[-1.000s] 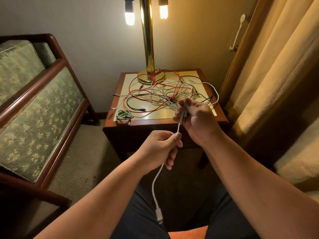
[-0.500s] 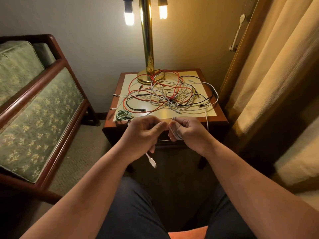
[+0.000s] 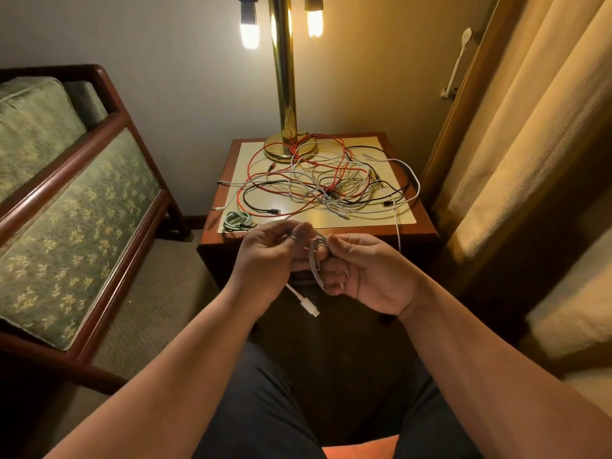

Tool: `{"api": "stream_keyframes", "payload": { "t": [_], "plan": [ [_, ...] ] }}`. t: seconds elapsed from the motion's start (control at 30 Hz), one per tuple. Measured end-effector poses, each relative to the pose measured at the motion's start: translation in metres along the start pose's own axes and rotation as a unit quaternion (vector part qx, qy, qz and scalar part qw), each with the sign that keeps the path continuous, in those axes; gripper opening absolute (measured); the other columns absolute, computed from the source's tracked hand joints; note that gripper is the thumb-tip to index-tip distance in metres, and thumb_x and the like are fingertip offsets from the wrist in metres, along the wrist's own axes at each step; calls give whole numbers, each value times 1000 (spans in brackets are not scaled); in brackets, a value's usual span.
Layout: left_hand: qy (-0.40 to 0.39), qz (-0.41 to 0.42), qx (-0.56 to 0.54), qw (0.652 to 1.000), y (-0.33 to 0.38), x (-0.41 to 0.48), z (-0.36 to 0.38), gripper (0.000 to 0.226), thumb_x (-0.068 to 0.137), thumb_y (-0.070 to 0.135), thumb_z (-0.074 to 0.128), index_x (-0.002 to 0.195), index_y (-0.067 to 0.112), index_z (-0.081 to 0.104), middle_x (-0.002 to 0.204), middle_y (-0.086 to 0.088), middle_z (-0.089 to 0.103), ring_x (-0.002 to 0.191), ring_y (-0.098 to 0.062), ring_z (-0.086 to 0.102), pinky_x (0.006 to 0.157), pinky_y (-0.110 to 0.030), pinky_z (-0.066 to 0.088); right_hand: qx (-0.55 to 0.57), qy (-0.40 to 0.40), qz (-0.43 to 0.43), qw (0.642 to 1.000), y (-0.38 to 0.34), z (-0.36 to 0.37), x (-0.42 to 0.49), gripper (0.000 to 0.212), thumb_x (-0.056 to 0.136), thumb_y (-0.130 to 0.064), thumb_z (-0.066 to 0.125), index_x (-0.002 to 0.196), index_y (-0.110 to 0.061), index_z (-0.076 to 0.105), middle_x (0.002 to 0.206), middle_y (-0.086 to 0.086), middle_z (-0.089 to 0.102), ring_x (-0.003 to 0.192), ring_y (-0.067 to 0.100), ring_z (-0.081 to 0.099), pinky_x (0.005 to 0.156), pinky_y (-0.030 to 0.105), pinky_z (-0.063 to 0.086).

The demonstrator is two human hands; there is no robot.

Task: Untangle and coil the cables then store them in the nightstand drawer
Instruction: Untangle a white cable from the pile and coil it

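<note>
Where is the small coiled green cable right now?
Head view: the coiled green cable lies at the front-left corner of the nightstand top, just beyond the left hand, in front and left of the main cable tangle.

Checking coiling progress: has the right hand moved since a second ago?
Yes. The right hand dropped from over the nightstand top to below its front edge.

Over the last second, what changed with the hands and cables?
The left hand rose level with the right hand, which came down from the nightstand edge. The white cable lost its long hanging tail, wound into loops the right hand grips; only the plug end pokes out below the left hand. The tangle and green coil stayed put.
</note>
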State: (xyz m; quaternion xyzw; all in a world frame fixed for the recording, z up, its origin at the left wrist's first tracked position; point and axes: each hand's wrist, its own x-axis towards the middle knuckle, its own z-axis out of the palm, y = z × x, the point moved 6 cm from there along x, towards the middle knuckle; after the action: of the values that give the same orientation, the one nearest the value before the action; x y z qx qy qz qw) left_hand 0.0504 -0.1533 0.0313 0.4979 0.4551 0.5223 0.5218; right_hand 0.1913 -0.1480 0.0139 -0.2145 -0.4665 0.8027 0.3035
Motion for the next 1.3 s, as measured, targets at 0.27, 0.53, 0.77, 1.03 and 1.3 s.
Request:
{"api": "stream_keyframes", "payload": {
  "t": [0.27,0.53,0.77,1.03,1.3],
  "plan": [
    [35,-93,-65,993,-6,1,1,25,95,19,66,111,0,69,93,-17,74,80,-29,72,74,-42,61,-249,217,-92,939,-7,-6,-3,32,109,-23,43,91,-5,61,71,0,55,64,10,52,62,23,47],
    [58,-29,42,997,-4,1,-8,14,91,11,72,102,2,73,90,-15,77,80,-28,77,70,-37,63,-373,244,-113,888,-15,-1,-6,36,109,-26,43,78,-15,58,66,-15,55,61,-3,50,61,15,42],
    [-7,44,150,988,9,-3,4,28,97,28,64,95,4,78,87,-9,78,78,-14,74,65,-20,55,-341,281,-113,890,-12,-5,-8,37,108,-32,45,97,-4,65,81,6,66,76,21,63,75,45,52],
    [-64,-65,81,993,0,-1,-6,30,77,9,83,106,3,75,96,-19,77,91,-37,74,83,-43,62,-403,276,-107,866,-6,-4,-7,28,110,-15,42,102,-15,69,87,-6,69,80,-3,66,68,12,48],
    [-149,-251,-149,945,-30,-4,5,60,82,5,71,140,5,54,118,-22,66,101,-34,69,97,-51,53,-536,276,-160,781,-5,1,-6,25,110,-27,42,98,-19,62,85,-9,62,75,3,63,65,10,46]
  ]
}}
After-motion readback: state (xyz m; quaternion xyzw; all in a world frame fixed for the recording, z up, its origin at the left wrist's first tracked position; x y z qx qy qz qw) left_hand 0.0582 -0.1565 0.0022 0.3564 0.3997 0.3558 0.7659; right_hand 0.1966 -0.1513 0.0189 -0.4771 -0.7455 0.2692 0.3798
